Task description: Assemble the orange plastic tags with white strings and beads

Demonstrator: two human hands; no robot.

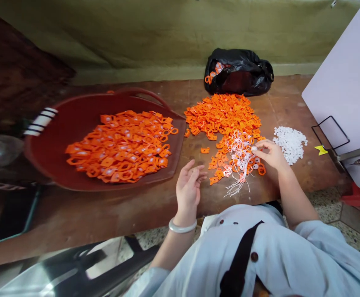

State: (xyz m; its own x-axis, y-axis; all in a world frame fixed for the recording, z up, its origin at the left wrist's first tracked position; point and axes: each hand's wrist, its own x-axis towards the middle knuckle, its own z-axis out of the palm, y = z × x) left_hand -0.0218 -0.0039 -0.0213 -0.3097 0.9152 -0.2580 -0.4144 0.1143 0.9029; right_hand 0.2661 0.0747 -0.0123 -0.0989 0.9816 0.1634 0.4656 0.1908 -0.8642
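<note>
Orange plastic pieces lie in a large pile [225, 113] on the brown table. Nearer to me, a bundle of white strings [240, 159] spreads over more orange pieces. My right hand [269, 153] pinches a small white round piece [254, 149] between thumb and fingertips, at the right edge of the strings. My left hand [190, 185], with a pale bangle at the wrist, hovers by the table's front edge, left of the strings; its fingers are apart and hold nothing. Small white pieces [290, 144] form a heap to the right of my right hand.
A dark red basket [53, 165] full of orange pieces with white centres stands at the left. A black plastic bag [240, 72] sits at the back. On the right are a pale panel [347, 82], a black wire frame [330, 132] and a yellow tag [321, 150].
</note>
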